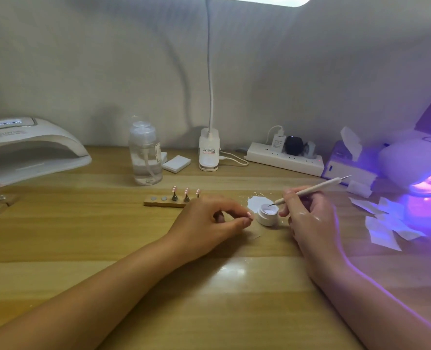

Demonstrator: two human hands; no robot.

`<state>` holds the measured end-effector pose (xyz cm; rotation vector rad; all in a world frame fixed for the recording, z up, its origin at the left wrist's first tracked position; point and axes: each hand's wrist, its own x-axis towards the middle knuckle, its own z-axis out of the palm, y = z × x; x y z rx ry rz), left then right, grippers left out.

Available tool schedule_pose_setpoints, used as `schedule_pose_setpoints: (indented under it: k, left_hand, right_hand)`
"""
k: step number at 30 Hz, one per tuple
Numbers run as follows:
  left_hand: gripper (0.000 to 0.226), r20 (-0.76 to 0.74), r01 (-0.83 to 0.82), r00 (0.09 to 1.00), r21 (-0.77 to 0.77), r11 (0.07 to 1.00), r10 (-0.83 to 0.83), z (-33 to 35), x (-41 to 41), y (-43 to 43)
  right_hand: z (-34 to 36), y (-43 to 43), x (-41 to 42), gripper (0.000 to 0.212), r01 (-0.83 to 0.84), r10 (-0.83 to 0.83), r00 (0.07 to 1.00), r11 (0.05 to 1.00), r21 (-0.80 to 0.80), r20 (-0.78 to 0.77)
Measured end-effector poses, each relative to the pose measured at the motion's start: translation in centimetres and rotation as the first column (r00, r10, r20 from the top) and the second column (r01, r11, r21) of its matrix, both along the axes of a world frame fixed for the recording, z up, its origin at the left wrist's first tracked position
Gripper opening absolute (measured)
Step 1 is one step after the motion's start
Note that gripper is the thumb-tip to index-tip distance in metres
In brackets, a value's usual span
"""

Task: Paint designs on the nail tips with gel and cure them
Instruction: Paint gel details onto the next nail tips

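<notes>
Head view: gel pot (267, 215) between left hand (209, 223), right hand (310, 223); brush (315, 189) over it.

Gel pot (268, 215) between my left hand (209, 221) and right hand (307, 218)
Nail stand (167, 201) behind my left hand; bottle (145, 157) toward the surface's (108, 236) back edge.

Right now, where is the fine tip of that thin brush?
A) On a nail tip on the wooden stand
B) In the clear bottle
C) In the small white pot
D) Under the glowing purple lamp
C: the right hand holds the brush slanted down, and its fine tip sits in the open top of the small white pot.
</notes>
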<state>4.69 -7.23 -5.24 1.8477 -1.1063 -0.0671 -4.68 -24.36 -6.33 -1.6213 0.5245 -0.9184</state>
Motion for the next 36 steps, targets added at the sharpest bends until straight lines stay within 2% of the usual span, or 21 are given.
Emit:
schedule_pose_setpoints:
  k: [9, 12, 22, 26, 29, 33, 36]
  left_hand:
    - [0.017, -0.125, 0.041, 0.991, -0.014, 0.999, -0.042, -0.2, 0.1, -0.1]
    - [0.022, -0.113, 0.048, 0.992, 0.001, 0.999, -0.047, -0.1, 0.0, 0.0]
    - [0.019, -0.029, 0.032, 0.999, 0.019, 0.999, -0.032, -0.2, -0.2, 0.0]
    - [0.023, 0.029, -0.021, 0.999, 0.035, 0.999, 0.020, -0.4, -0.1, 0.1]
    - [0.019, 0.070, -0.062, 0.996, 0.076, 0.995, 0.057, -0.3, -0.1, 0.2]
    - [0.015, 0.084, -0.064, 0.995, 0.090, 0.994, 0.056, -0.3, -0.1, 0.2]
    - [0.015, 0.086, -0.062, 0.995, 0.100, 0.993, 0.054, -0.3, 0.0, 0.2]
  right_hand:
    - [-0.3, 0.1, 0.2, 0.010, 0.020, -0.025, 0.998, 0.996, -0.089, -0.060]
    - [-0.4, 0.1, 0.2, 0.009, 0.013, -0.019, 0.998, 0.994, -0.105, -0.064]
    - [-0.4, 0.2, 0.3, 0.010, 0.024, -0.034, 0.997, 0.990, -0.138, -0.064]
    - [-0.2, 0.1, 0.2, 0.010, 0.052, -0.055, 0.998, 0.995, -0.087, -0.033]
    - [-0.1, 0.3, 0.2, 0.011, 0.035, -0.043, 0.997, 0.992, -0.125, -0.059]
    - [0.7, 0.9, -0.4, 0.011, 0.035, -0.029, 0.998, 0.993, -0.110, 0.058]
    - [1.7, 2.1, -1.2, 0.025, -0.017, 0.037, 0.986, 0.993, -0.121, 0.165]
